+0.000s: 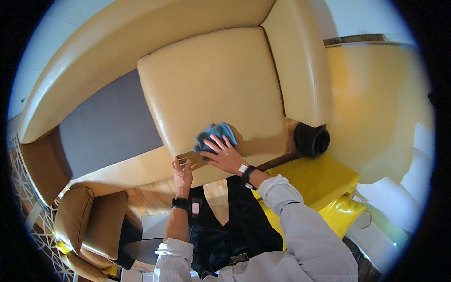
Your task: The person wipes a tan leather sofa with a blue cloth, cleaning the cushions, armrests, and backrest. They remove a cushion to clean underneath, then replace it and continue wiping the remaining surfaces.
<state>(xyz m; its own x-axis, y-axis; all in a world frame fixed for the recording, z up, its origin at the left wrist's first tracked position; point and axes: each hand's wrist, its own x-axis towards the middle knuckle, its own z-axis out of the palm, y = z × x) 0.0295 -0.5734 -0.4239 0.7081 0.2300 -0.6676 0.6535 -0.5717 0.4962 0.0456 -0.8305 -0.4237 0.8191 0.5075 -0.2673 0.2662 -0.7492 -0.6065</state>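
My right hand (222,154) lies spread over a crumpled blue cloth (225,131), pressing it on the front part of a tan leather-like seat cushion (215,81). To its left, my left hand (183,172) is held at the cushion's front edge with its fingers apart and nothing in it; whether it touches the edge I cannot tell. The cushion sits on the right part of a tan sofa (141,26), against the backrest and the right armrest (297,63). Left of the cushion, the grey sofa base (112,123) is exposed.
A black cylindrical container (312,139) stands by the armrest's front. Yellow padded items (313,176) lie at the right, near a tan panel (373,105). A brown armchair (102,225) stands at the lower left, beside a white lattice screen (26,187). Wooden floor (155,197) shows before the sofa.
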